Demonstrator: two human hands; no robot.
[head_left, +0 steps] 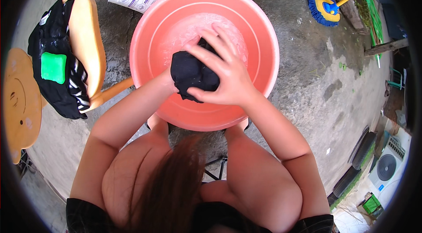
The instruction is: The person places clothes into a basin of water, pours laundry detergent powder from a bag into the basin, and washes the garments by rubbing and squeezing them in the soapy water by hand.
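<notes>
Over a pink basin (262,52) on damp concrete (303,70), left hand (170,82) and spread right hand (231,74) clasp black cloth (189,72)

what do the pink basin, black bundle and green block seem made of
Pink basin: probably plastic, smooth and slightly glossy, with a rounded rim. Black bundle: likely fabric, matte with soft folds. Green block: perhaps soap or plastic; its smooth surface leaves it open.

Room right of basin (271,57), chair (85,35) left
</notes>
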